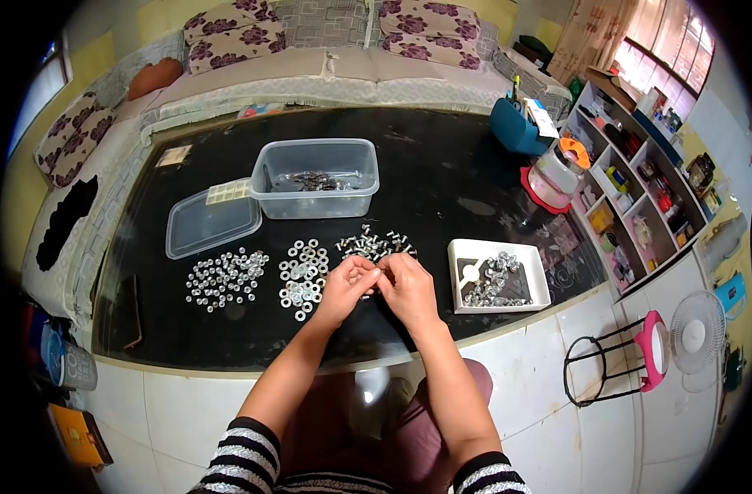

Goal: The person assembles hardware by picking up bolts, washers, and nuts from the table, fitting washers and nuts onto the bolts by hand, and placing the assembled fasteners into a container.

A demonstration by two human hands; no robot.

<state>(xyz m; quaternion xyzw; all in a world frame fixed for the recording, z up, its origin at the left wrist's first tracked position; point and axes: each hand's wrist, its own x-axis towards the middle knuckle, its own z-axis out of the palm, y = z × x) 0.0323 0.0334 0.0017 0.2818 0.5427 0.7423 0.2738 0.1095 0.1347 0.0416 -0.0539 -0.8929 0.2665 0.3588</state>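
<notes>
Over a black tabletop (pixel 228 342), holds left hand (pixel 349 288) and right hand (pixel 409 288) close together at the near side of the bolts (pixel 366 244), thumb and fingertips of each pinching something too small to make out. Has washers (pixel 302 276) just left of the left hand, nuts (pixel 226 278) further left, and to the right, apart from the right hand, a white tray (pixel 502 309) with metal parts (pixel 493 284) inside. Shows farther back a clear lid (pixel 211 226) beside a tub (pixel 314 206) with more small parts at its bottom, then a jar (pixel 554 177) and blue holder (pixel 514 128) at right, and beyond, a sofa (pixel 343 66).
</notes>
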